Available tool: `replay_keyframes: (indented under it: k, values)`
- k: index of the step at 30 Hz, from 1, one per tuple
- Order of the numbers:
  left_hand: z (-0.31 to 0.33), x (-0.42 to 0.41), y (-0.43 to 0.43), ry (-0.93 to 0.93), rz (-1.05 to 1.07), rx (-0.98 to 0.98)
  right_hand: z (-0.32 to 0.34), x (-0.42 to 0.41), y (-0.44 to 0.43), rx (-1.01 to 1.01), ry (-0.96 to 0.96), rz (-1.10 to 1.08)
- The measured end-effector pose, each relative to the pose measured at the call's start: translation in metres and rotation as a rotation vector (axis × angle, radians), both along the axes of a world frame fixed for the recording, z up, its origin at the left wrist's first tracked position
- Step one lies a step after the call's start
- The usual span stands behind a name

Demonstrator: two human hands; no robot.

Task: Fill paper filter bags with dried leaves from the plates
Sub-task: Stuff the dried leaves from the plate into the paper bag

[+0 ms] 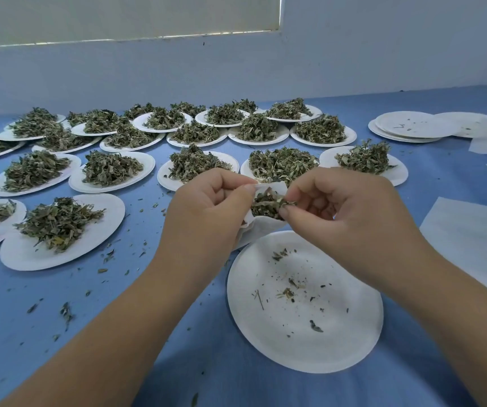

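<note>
Both hands at the mouth of the bag

Over the near plate (265, 333), the left hand (210, 201) has its fingers curled and pinches the white rim of the filter bag (261, 227), holding it open in the air. The right hand (342, 207) is right beside it, fingertips pinched on a tuft of dried leaves (265, 202) sitting in the bag's mouth. That near plate carries only crumbs and a few stems. Beyond the hands, rows of heaped plates (104, 212) cover the blue table (60, 304), with loose bits of leaf scattered between them. Far right, a stack of bare plates (407, 127); nearer on the right, flat white paper sheets (471, 245) lie on the table, just beside the right forearm
</note>
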State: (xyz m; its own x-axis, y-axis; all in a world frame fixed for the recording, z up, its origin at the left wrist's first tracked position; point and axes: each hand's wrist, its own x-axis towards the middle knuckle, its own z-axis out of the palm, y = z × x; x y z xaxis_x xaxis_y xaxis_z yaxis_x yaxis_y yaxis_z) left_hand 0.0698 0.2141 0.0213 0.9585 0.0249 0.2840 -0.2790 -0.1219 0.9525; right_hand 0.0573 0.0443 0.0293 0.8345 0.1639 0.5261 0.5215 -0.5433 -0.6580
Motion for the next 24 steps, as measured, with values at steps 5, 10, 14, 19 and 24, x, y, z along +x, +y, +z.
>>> replay_keyframes:
  k: [5, 10, 14, 19, 24]
  values:
    - [-0.0032, -0.0011, -0.0035, -0.041, -0.027, 0.121, -0.0047, 0.0045, 0.0002, -0.150, -0.043, -0.079]
    - [-0.0041, -0.0023, -0.0058, -0.047, -0.050, 0.169, -0.0106, 0.0049, 0.0030, -0.205, -0.096, -0.162]
    - [-0.0046, -0.0001, -0.0040, -0.035, -0.040, 0.127, -0.0098, 0.0042, 0.0036, -0.217, -0.160, -0.136]
    - [-0.0002, -0.0026, -0.0034, 0.020, -0.096, -0.056, -0.0082, -0.0007, 0.0050, -0.274, -0.240, -0.019]
    - [0.0034, -0.0022, -0.0012, 0.014, -0.078, -0.137, -0.0098, -0.0013, 0.0031, -0.344, -0.186, 0.076]
